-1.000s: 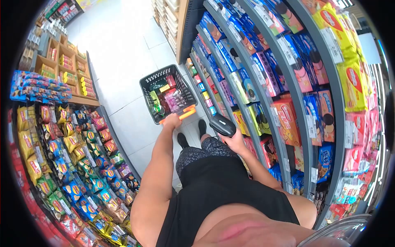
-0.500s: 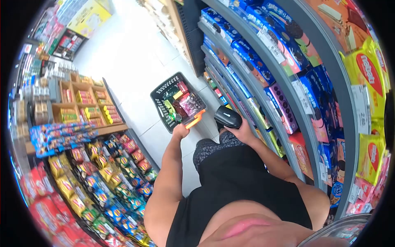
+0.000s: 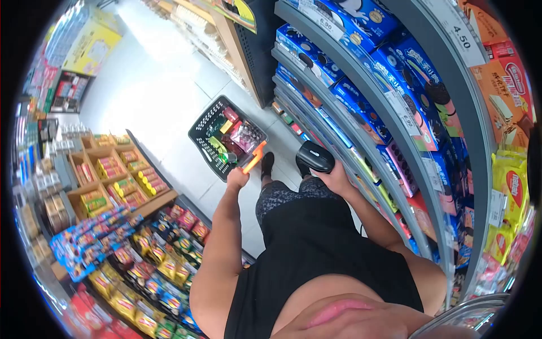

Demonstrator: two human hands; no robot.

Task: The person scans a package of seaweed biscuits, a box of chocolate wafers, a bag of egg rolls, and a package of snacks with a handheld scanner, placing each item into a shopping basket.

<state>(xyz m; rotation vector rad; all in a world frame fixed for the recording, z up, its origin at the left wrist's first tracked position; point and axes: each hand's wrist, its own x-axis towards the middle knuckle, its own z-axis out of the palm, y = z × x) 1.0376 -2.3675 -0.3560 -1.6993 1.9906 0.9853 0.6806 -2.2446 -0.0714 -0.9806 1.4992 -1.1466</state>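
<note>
My left hand (image 3: 237, 178) is closed round the orange handle (image 3: 253, 160) of a black shopping basket (image 3: 206, 123), which hangs over the tiled floor. Inside the basket lie several packaged goods, among them a dark pink pack (image 3: 244, 137) and a green pack (image 3: 217, 148). My right hand (image 3: 335, 177) grips a rounded black object (image 3: 315, 157), held in front of my right thigh near the shelves; its underside is hidden. The two hands are apart.
Tall grey shelves (image 3: 333, 53) with blue cookie boxes (image 3: 361, 107) rise close on the right. At the left stand a wooden rack (image 3: 149, 204) of small packs and rows of snack bags (image 3: 169, 268). White floor (image 3: 152, 85) stretches ahead.
The basket and my left hand sit slightly further left and higher in view. The shelves and racks have shifted as the view moved, and a dark shoe now shows beside the basket.
</note>
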